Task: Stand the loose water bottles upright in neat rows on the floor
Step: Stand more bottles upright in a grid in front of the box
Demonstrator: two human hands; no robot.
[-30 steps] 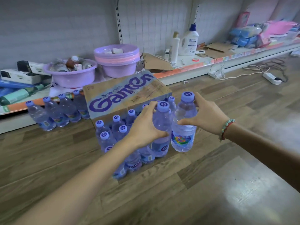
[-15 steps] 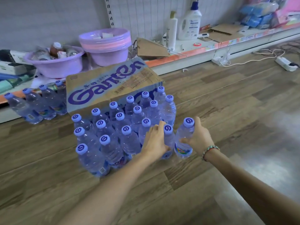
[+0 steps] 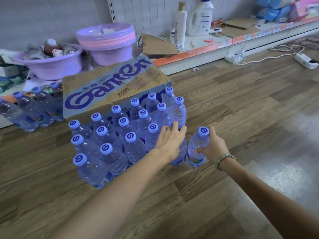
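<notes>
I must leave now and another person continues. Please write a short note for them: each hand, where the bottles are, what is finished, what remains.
Left hand: open, fingers straight, resting on a bottle at the near right corner of the block of bottles.
Right hand: grips the end bottle, upright on the floor, just right of the block with a small gap.
Done: the block stands upright in rows in front of the Ganten carton. A separate row of bottles stands at far left by the shelf.
Left: close the gap, release. No lying bottles are in view.
</notes>
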